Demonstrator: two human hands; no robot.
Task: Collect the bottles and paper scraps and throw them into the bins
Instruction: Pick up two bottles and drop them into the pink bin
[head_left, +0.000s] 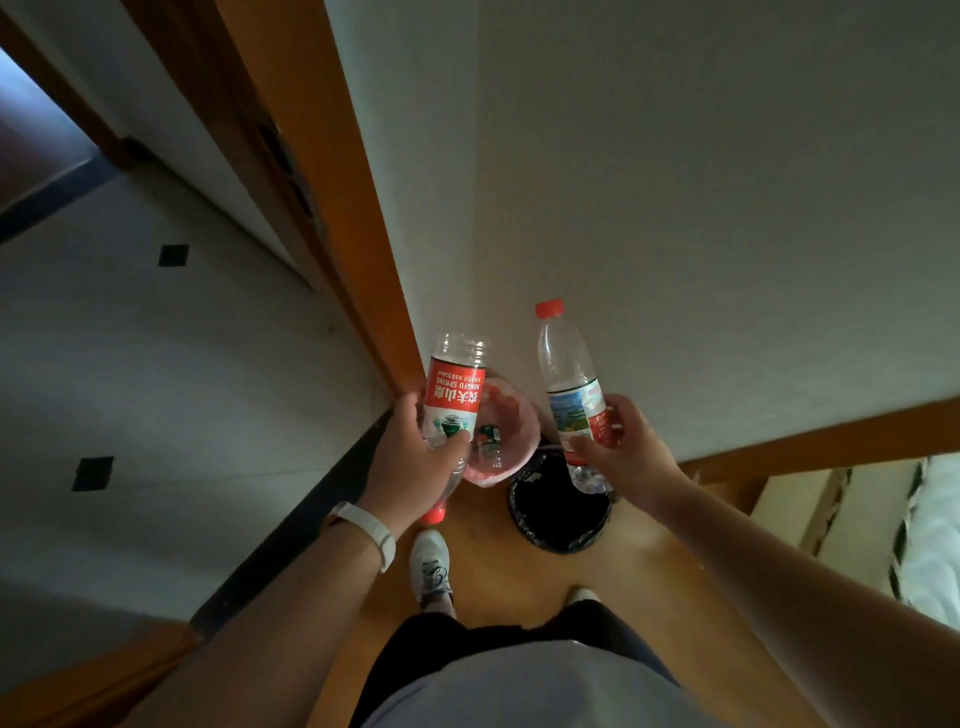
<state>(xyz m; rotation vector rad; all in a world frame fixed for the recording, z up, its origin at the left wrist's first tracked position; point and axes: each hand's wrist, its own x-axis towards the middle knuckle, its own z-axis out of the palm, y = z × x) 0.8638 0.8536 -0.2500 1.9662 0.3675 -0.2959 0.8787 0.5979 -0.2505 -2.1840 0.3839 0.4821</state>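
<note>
Head view: left grip (410, 457) wrapped round Nongfu Spring bottle (454, 395), cap end down, above pink-lined bin (519, 415) with a small bottle (489, 441) inside. Right grip (623, 452) holds red-capped bottle (566, 364), cap up, above black-lined bin (561, 519). Bins touching, on wooden floor (493, 571).

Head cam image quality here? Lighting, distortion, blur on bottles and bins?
Head view: dim and underexposed overall; wide-angle lens bends the door frame; left-hand bottle label readable, right-hand bottle slightly soft; black bin interior crushed to black; pink bin blurry.
</note>
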